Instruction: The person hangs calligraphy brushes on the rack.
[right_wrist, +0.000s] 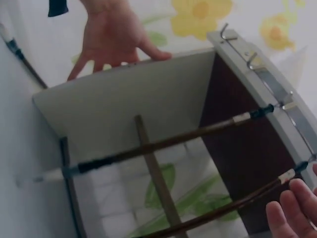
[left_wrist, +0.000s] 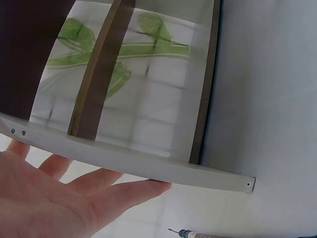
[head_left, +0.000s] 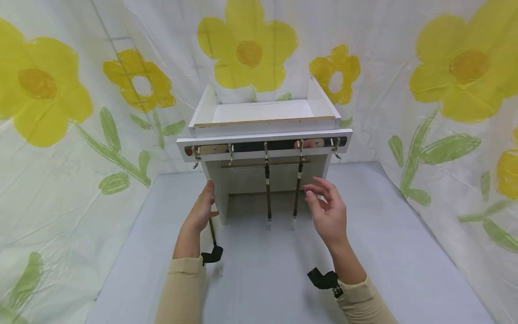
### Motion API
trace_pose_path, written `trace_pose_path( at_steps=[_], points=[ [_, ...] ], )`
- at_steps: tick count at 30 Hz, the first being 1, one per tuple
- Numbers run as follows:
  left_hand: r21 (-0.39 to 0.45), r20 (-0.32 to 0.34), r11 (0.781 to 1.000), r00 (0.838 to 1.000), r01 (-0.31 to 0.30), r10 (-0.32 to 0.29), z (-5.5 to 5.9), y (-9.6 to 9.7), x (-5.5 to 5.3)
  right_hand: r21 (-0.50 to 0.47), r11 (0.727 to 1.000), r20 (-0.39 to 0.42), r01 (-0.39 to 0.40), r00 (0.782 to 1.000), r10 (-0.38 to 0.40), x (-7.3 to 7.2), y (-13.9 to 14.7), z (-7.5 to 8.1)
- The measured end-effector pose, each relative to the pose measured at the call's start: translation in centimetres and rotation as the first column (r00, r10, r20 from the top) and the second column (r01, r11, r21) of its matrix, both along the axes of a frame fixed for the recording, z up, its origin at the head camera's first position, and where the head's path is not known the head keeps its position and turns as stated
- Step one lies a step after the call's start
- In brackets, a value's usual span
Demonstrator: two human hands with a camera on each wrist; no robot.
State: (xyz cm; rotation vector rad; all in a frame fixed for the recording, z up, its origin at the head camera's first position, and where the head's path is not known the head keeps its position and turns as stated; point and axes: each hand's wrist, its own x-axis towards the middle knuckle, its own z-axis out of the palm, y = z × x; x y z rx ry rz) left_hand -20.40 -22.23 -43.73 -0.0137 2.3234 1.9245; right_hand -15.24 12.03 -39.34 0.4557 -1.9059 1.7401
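Observation:
A white wooden rack (head_left: 265,126) stands on the table, with metal hooks along its front rail. Two brushes hang from it by their loops: one brush (head_left: 268,193) from the middle hook and another brush (head_left: 298,191) from the hook to its right. My left hand (head_left: 200,211) rests against the outside of the rack's left side panel (left_wrist: 148,166), fingers spread and extended. Beside the right-hand brush my right hand (head_left: 329,211) hovers with loosely bent fingers and holds nothing. In the right wrist view its fingertips (right_wrist: 301,191) come close to that brush's upper end.
A third brush (head_left: 212,231) lies on the table (head_left: 259,279) left of the rack, partly hidden by my left hand. A thin crossbar (head_left: 243,166) spans the rack behind the hanging brushes. A curtain with yellow flowers (head_left: 248,54) surrounds the table.

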Motion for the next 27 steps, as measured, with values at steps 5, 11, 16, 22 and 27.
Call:
trace_pose_path(
  at_steps=[5,11,16,22,27],
  points=[
    [-0.009,-0.008,1.000,1.000,-0.007,0.007,-1.0,-0.1,-0.5,-0.042,0.994,0.001,0.104,0.995,-0.104,-1.2,1.2,-1.1],
    [-0.024,-0.026,0.999,0.999,-0.022,0.022,-1.1,-0.3,-0.4,-0.043,0.986,-0.028,0.162,0.986,-0.163,-3.2,2.3,-2.4],
    [-0.017,0.002,1.000,1.000,-0.008,0.008,-0.4,-0.3,-0.1,-0.006,0.981,0.041,0.191,0.981,-0.191,-3.9,2.6,-2.5],
    [0.012,0.020,1.000,1.000,0.017,-0.017,1.8,0.4,1.2,0.018,0.992,0.220,0.122,0.968,-0.123,-3.5,2.6,-1.4],
    [0.012,0.027,1.000,0.999,0.019,-0.019,2.6,0.7,1.8,0.056,0.995,0.286,0.079,0.954,-0.092,-3.8,2.5,-1.9]
  ],
)
